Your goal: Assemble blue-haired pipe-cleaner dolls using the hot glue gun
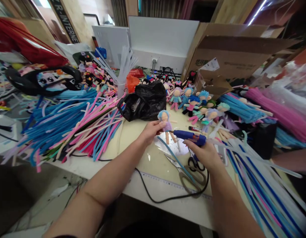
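Observation:
My left hand (153,129) pinches a small doll (167,125) with blue hair and a lilac body, held upright over the table. The fingers of my right hand (201,152) wrap round a blue glue gun (189,136), its tip pointing left at the doll's lower body. A clear glue stick trails from the gun's back. Below the hands, a light blue fuzzy stem (176,158) crosses large scissors (192,178). Black-handled scissors (196,163) lie beside them, under my right hand.
Fuzzy stems (61,122) pile up at the left, with more stems (256,185) at the right. Behind stand finished dolls (189,99), a black plastic bag (150,100) and a cardboard box (237,49). A black cable (162,201) loops over the front edge.

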Action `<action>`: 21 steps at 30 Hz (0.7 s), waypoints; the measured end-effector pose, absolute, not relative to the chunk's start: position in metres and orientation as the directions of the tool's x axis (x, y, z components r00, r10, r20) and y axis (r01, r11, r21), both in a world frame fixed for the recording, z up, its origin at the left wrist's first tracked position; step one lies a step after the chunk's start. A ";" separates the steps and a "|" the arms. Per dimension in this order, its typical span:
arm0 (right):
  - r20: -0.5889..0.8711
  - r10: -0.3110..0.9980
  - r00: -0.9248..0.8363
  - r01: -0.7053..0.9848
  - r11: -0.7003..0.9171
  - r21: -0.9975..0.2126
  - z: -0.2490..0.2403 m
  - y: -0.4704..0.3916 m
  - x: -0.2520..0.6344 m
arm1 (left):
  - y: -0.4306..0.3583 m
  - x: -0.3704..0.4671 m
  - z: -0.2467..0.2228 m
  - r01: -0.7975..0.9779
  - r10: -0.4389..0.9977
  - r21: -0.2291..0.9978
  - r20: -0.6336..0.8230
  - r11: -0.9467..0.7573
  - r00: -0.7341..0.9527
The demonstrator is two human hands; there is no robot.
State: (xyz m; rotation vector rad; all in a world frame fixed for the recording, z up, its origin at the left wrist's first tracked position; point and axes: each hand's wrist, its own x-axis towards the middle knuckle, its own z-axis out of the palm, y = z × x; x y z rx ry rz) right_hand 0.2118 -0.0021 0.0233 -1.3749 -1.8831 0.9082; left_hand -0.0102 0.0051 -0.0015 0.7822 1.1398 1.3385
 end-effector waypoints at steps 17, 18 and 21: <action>0.117 0.948 -0.297 0.500 0.258 -0.827 0.033 -0.013 0.193 | 0.003 -0.011 0.001 -0.130 0.978 0.991 -0.069 0.044 -0.194; 0.115 0.951 -0.288 0.506 0.253 -0.824 0.034 -0.014 0.192 | 0.002 -0.011 0.001 -0.124 0.979 0.991 -0.064 0.041 -0.192; 0.116 0.954 -0.277 0.520 0.250 -0.816 0.036 -0.015 0.191 | 0.002 -0.010 0.002 -0.105 0.981 0.994 -0.058 0.039 -0.183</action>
